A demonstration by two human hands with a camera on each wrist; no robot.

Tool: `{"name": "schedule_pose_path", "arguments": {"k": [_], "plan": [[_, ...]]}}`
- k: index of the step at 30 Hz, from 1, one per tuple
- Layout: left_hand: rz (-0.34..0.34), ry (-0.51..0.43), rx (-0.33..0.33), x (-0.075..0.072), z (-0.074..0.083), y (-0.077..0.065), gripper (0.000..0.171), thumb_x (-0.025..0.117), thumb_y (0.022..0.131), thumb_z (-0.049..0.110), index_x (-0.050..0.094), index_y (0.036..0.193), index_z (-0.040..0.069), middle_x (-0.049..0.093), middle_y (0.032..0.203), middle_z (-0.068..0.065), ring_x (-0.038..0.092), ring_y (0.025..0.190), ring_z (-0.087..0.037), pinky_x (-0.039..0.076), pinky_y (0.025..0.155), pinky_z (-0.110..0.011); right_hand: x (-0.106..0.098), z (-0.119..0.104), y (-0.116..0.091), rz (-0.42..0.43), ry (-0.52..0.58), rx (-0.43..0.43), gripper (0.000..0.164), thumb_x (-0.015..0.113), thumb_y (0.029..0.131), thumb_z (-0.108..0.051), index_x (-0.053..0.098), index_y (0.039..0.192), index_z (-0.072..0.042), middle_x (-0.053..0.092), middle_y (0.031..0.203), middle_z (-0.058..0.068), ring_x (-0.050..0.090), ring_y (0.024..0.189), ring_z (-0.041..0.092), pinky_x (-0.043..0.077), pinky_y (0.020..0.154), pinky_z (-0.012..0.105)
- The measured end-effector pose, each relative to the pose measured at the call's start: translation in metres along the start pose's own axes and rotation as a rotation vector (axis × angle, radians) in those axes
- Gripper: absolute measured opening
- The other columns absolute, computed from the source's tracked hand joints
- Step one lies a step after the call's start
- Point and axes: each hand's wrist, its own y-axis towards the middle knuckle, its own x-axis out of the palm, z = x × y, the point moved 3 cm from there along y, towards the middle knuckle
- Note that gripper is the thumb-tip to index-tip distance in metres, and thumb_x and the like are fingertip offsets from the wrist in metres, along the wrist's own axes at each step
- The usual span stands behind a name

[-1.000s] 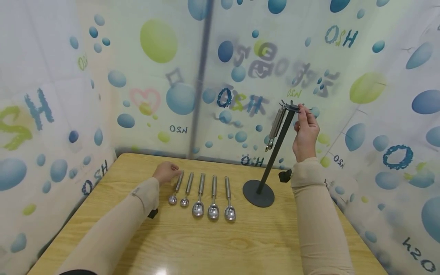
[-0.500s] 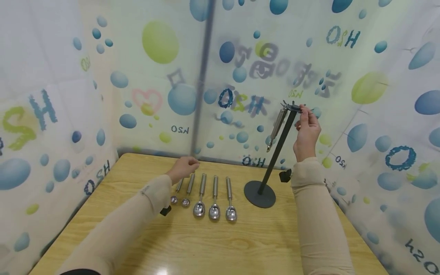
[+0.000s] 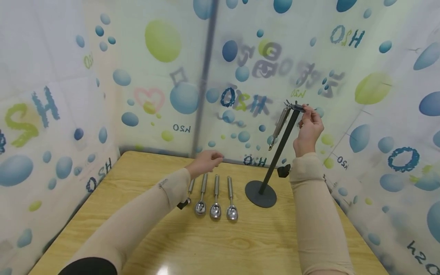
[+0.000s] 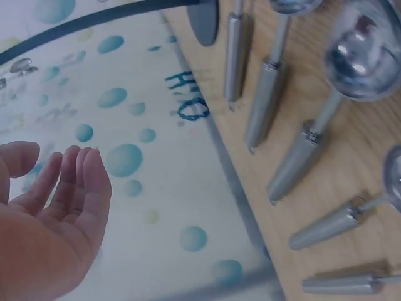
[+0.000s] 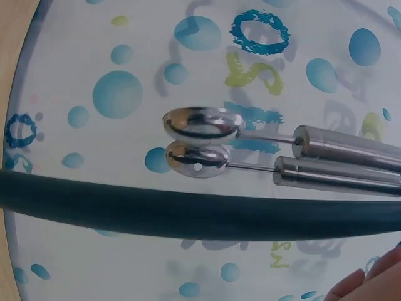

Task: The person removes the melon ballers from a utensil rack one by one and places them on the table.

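Observation:
In the head view, my left hand point(image 3: 205, 162) is above the table behind a row of metal scoops, its fingers loosely bent and holding nothing. Three larger scoops point(image 3: 215, 211) lie bowl toward me. A small scoop point(image 3: 191, 186) is partly behind my left wrist; the left wrist view also shows the outermost small scoop point(image 4: 341, 283). My right hand point(image 3: 308, 130) pinches the hooked top point(image 3: 296, 107) of a dark upright stand point(image 3: 280, 147). From its left side hang two small scoops point(image 5: 197, 125), bowls down, clear in the right wrist view.
The stand's round base point(image 3: 260, 194) rests on the wooden table point(image 3: 220, 248), right of the scoop row. Close behind the table's back edge hangs a patterned curtain point(image 3: 165, 126), and more curtain encloses both sides.
My left hand has moved right from the leftmost scoop to above the handles, staying free of any scoop. My right hand has kept its hold at the stand's top.

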Motion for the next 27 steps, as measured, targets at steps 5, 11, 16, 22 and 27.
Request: {"name": "schedule_pose_path", "arguments": {"k": [5, 11, 16, 22, 27], "plan": [[0.004, 0.002, 0.047, 0.009, 0.022, 0.007, 0.035, 0.053, 0.108, 0.026, 0.060, 0.138, 0.011, 0.062, 0.131, -0.007, 0.062, 0.113, -0.024, 0.057, 0.089, -0.039, 0.004, -0.001, -0.001, 0.035, 0.042, 0.001, 0.020, 0.065, 0.094, -0.023, 0.077, 0.102, -0.009, 0.066, 0.131, 0.003, 0.041, 0.061, 0.011, 0.035, 0.058, 0.018], [0.005, 0.009, 0.109, 0.028, 0.042, 0.017, 0.033, 0.052, 0.108, 0.025, 0.061, 0.137, 0.013, 0.061, 0.134, -0.007, 0.062, 0.116, -0.023, 0.058, 0.086, -0.036, 0.007, -0.001, -0.001, 0.048, 0.081, -0.015, 0.021, 0.063, 0.095, -0.023, 0.076, 0.099, -0.008, 0.064, 0.130, 0.004, 0.039, 0.058, 0.010, 0.032, 0.054, 0.019], [0.002, 0.017, 0.151, 0.044, 0.057, 0.023, 0.033, 0.051, 0.109, 0.024, 0.060, 0.139, 0.013, 0.061, 0.135, -0.007, 0.062, 0.114, -0.021, 0.057, 0.084, -0.034, 0.007, 0.000, -0.002, 0.063, 0.071, -0.012, 0.021, 0.061, 0.095, -0.025, 0.075, 0.098, -0.009, 0.065, 0.128, 0.003, 0.040, 0.060, 0.011, 0.033, 0.055, 0.019], [0.021, 0.036, 0.193, 0.057, 0.073, 0.032, 0.033, 0.051, 0.109, 0.024, 0.060, 0.138, 0.011, 0.062, 0.133, -0.007, 0.061, 0.116, -0.022, 0.056, 0.086, -0.032, 0.004, -0.001, -0.004, 0.063, 0.089, -0.020, 0.021, 0.061, 0.096, -0.023, 0.075, 0.098, -0.007, 0.066, 0.130, 0.004, 0.033, 0.053, 0.011, 0.029, 0.051, 0.020], [0.018, 0.022, 0.210, 0.063, 0.083, 0.038, 0.033, 0.051, 0.109, 0.024, 0.059, 0.138, 0.012, 0.063, 0.132, -0.006, 0.061, 0.117, -0.022, 0.055, 0.087, -0.033, 0.004, -0.002, -0.003, 0.064, 0.094, 0.001, 0.021, 0.061, 0.096, -0.022, 0.075, 0.099, -0.007, 0.064, 0.132, 0.003, 0.032, 0.051, 0.010, 0.029, 0.050, 0.019]]}}
